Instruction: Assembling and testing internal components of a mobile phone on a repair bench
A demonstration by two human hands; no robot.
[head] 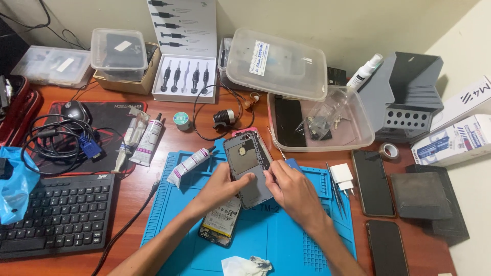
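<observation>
Tissue [246,266]: crumpled, white, at the mat's near edge, nearest the camera.
Desk [163,125]: brown wood, crowded.
Mat [276,240]: blue, under both hands.
Keyboard [56,214]: black, left of the mat.
Tray [358,135]: clear plastic, behind the mat, holding a dark phone and small parts.
Phones [372,183]: two dark ones lie flat, right of the mat.
Back cover [248,163]: grey phone shell, held tilted above the mat's middle, between both hands.
Left hand [221,186]: fingers closed round the cover's left edge, thumb on its face.
Right hand [292,191]: fingertips pressed together, pinching at the cover's right edge.
Board [222,221]: opened phone part flat on the mat, under the left wrist.
Tube [188,166]: white, at the mat's far left corner.
</observation>
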